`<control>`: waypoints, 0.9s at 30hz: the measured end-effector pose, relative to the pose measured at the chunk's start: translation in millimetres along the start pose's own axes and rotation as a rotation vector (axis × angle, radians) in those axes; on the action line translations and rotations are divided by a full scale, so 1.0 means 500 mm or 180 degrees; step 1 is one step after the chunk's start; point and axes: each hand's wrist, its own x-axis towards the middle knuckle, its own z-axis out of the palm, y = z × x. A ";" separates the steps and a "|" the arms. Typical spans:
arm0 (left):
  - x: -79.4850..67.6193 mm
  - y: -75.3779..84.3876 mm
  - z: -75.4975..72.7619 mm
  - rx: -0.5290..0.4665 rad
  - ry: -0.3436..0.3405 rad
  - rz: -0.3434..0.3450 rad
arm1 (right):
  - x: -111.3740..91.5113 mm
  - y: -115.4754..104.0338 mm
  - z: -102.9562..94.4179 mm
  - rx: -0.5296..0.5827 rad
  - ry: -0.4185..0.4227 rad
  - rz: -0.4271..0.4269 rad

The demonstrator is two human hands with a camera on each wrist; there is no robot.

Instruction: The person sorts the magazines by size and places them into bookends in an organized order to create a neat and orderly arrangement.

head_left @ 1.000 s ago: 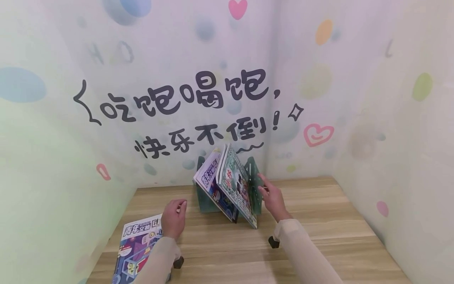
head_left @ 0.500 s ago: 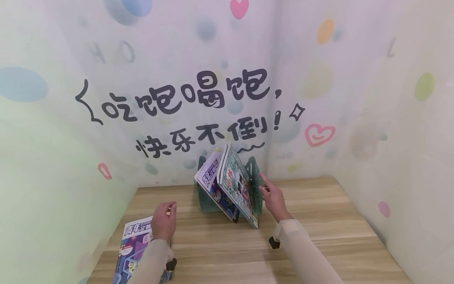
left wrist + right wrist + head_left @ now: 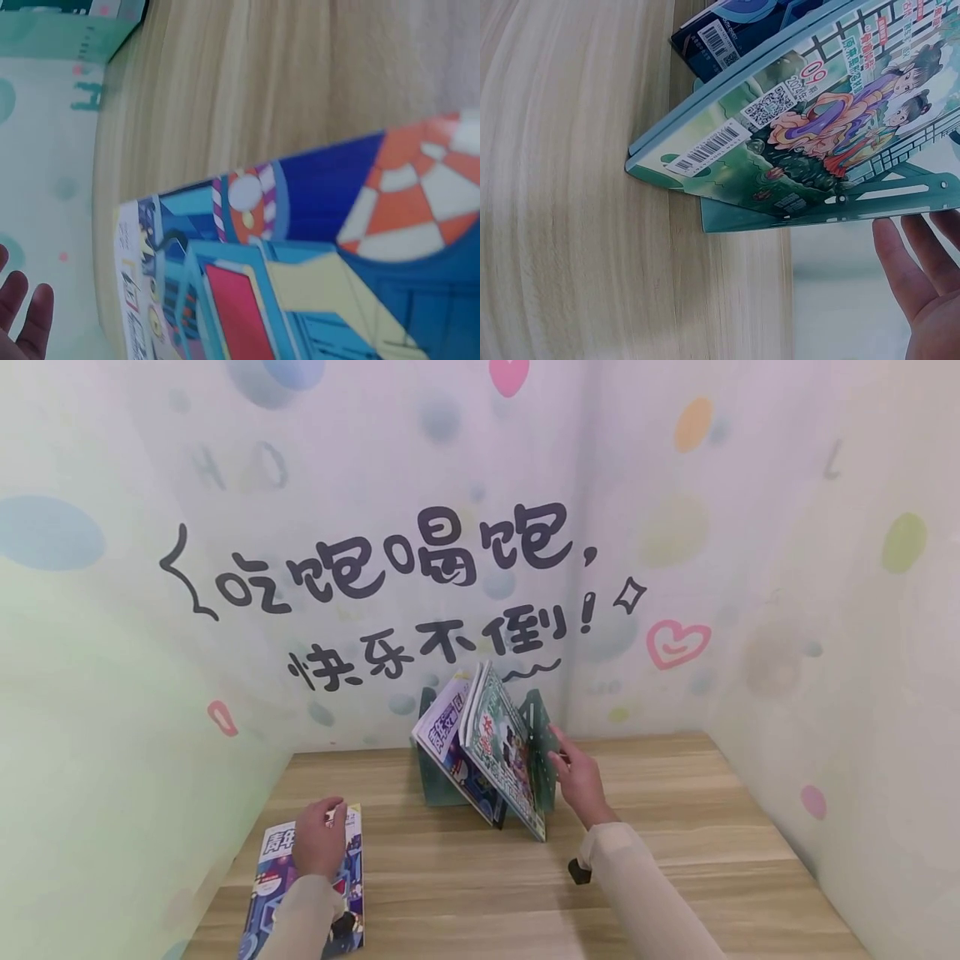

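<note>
A magazine with a purple-blue cover lies flat on the wooden table at the left. Over its upper part is my left hand, fingers loosely bent and holding nothing; the left wrist view shows the fingertips apart from the cover. Farther back, a green metal book stand holds several leaning magazines: a purple one behind and a green-covered one in front. My right hand rests extended fingers against the stand's right side panel.
The wooden table meets a printed wall at the back and walls on both sides. The green-covered magazine's lower corner juts forward past the stand's base.
My left hand has moved left and toward me, from beside the flat magazine to over it. The right hand and the leaning magazines have stayed in place.
</note>
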 end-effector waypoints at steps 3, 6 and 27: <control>-0.004 -0.006 -0.009 0.0046 -0.0162 -0.0239 | 0.000 -0.001 0.000 0.0033 0.0008 -0.0024; -0.007 -0.010 -0.016 0.0039 -0.0319 -0.0392 | 0.000 -0.001 -0.001 0.0038 0.0001 -0.0010; -0.030 -0.072 -0.019 0.0250 -0.0423 -0.0576 | -0.002 -0.002 -0.003 0.0048 0.0030 -0.0133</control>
